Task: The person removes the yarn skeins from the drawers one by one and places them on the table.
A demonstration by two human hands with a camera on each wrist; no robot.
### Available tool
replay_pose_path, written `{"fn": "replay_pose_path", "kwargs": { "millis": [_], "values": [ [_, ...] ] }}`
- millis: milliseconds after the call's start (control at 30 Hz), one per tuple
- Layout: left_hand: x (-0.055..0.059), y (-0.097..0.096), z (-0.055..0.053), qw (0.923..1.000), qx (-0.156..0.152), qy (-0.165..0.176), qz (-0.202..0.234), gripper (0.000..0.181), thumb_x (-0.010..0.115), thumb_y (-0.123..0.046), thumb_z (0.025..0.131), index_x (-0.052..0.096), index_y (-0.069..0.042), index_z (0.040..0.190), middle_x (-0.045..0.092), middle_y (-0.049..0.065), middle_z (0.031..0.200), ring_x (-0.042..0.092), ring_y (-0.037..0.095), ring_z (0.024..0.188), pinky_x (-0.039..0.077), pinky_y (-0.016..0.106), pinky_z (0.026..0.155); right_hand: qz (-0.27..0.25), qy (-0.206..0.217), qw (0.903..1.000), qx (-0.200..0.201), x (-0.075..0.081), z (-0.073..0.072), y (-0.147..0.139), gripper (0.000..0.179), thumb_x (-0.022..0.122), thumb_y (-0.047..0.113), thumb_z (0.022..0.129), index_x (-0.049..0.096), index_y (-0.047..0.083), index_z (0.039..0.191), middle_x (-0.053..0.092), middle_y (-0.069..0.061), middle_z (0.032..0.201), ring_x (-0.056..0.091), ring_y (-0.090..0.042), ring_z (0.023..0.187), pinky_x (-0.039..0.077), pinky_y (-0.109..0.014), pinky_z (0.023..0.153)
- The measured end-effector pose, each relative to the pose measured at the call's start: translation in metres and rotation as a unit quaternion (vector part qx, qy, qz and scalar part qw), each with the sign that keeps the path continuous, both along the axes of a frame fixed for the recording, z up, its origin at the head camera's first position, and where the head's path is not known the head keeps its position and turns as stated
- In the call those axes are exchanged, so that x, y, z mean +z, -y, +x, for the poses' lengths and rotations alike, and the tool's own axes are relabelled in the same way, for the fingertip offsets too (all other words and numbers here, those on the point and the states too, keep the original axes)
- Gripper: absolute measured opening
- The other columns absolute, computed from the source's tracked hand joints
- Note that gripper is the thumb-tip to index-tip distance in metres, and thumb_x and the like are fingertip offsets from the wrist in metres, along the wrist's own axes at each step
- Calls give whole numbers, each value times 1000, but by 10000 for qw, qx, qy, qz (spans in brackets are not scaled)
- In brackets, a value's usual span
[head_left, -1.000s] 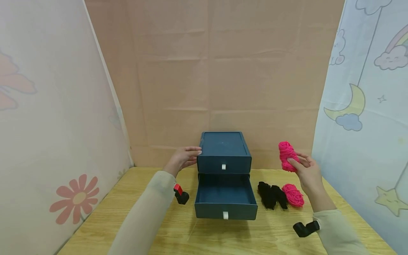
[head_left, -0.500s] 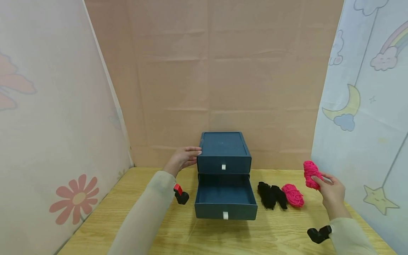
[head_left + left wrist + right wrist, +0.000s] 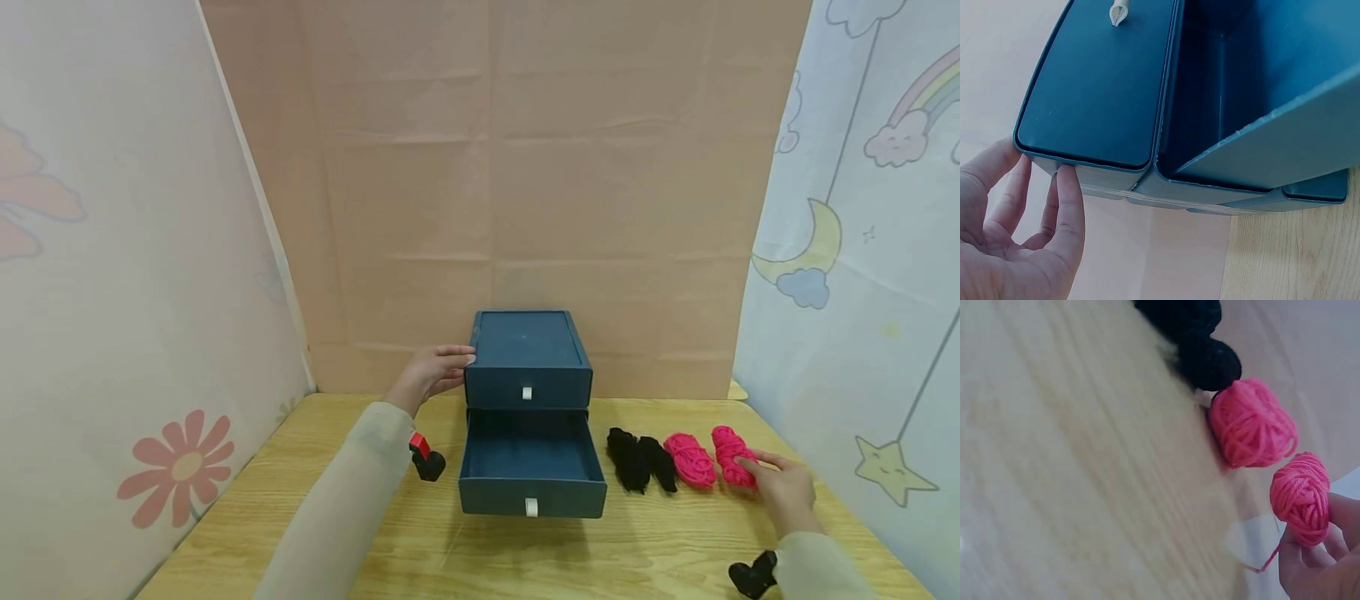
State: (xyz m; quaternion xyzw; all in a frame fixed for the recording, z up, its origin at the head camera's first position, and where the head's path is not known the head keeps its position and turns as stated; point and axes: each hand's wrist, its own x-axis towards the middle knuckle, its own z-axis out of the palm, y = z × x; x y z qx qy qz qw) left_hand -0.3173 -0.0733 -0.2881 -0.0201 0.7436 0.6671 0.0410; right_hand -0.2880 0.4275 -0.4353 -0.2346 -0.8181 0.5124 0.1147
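Observation:
In the head view my left hand point(image 3: 429, 375) touches the left side of a dark blue two-drawer box point(image 3: 525, 340) with extended fingers. The left wrist view shows its fingertips at the edge of the box next to the upper drawer front point(image 3: 1097, 81). The lower drawer point(image 3: 491, 497) is pulled out, its inside bare. At the far right my right hand point(image 3: 783, 492) pinches a bright pink yarn ball point(image 3: 729, 450) between thumb and fingers, low by the tabletop. A loose yarn end hangs from it in the right wrist view. Beside it lies another pink yarn ball point(image 3: 690, 461).
Two black yarn bundles, a larger one point(image 3: 628, 458) and a smaller one point(image 3: 660, 464), lie between the drawer box and the pink yarn. All rest on a wooden table point(image 3: 630, 550). A brown paper backdrop point(image 3: 487, 167) stands behind, with printed cloth walls at both sides.
My right hand has carried the pink yarn ball rightward and then down to the table, beside the other pink ball. My left hand stays at the drawer box.

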Motion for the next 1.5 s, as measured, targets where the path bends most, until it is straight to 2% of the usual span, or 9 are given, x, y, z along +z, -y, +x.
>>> {"fn": "replay_pose_path", "kwargs": {
  "millis": [67, 100, 200, 700, 867, 1067, 1200, 1300, 1500],
  "values": [
    [0, 0, 0, 10000, 1, -2, -1, 26, 67, -19, 85, 67, -11, 110, 61, 8, 105, 60, 19, 84, 51, 31, 85, 253, 93, 9996, 92, -3, 1, 0, 68, 68, 39, 81, 49, -10, 124, 37, -33, 125, 34, -38, 100, 37, -32, 68],
    [-1, 0, -1, 10000, 3, -4, -15, 26, 67, -19, 85, 67, -12, 110, 61, 8, 105, 60, 19, 85, 51, 31, 85, 354, 138, 9992, 138, -4, 1, 0, 66, 68, 39, 81, 51, -9, 122, 36, -34, 127, 34, -40, 102, 36, -33, 71],
    [-1, 0, -1, 10000, -8, -1, -14, 26, 67, -19, 86, 67, -12, 111, 61, 8, 105, 60, 20, 85, 51, 31, 86, 643, 219, 9975, 210, -7, 0, -2, 60, 68, 39, 80, 56, -7, 117, 40, -35, 120, 36, -37, 95, 34, -32, 68],
    [0, 0, 0, 10000, -1, 29, 19, 25, 65, -18, 86, 67, -10, 111, 61, 8, 104, 59, 19, 84, 50, 32, 86, 1272, 499, 9896, 439, -5, -1, 3, 49, 66, 31, 83, 58, -6, 114, 35, -39, 126, 31, -52, 113, 28, -54, 93],
    [-1, 0, 1, 10000, 3, 4, -79, 26, 65, -19, 87, 66, -12, 111, 61, 8, 105, 59, 19, 85, 51, 30, 85, 1327, 483, 9886, 522, -6, 0, 4, 53, 66, 34, 82, 57, -8, 113, 39, -38, 123, 34, -52, 111, 30, -55, 91],
    [0, 0, 1, 10000, 3, -15, -86, 26, 65, -19, 87, 66, -12, 111, 61, 8, 105, 59, 19, 84, 51, 31, 86, 1179, 437, 9903, 583, -6, 0, 5, 69, 65, 46, 81, 52, -11, 118, 35, -39, 127, 33, -53, 112, 31, -56, 91],
    [0, -1, 2, 10000, 2, -15, -78, 26, 65, -19, 87, 66, -11, 112, 61, 8, 105, 59, 19, 84, 50, 33, 88, 1212, 283, 9906, 567, -6, 0, 6, 72, 64, 47, 81, 50, -11, 119, 54, -29, 93, 44, -42, 93, 39, -42, 74],
    [1, -1, 2, 10000, 17, 16, -52, 26, 65, -19, 87, 66, -11, 111, 61, 8, 105, 59, 19, 84, 49, 33, 88, 1198, 245, 9909, 553, -5, -1, 7, 74, 65, 49, 80, 48, -11, 121, 50, -10, 70, 43, -27, 77, 33, -30, 62],
    [1, -1, 2, 10000, 47, 38, -53, 25, 65, -19, 87, 67, -11, 111, 61, 8, 106, 59, 20, 86, 49, 32, 88, 932, 376, 9929, 633, -8, -4, 4, 81, 66, 53, 76, 46, -8, 126, 48, -2, 66, 43, -16, 60, 35, -28, 54]
  ]
}}
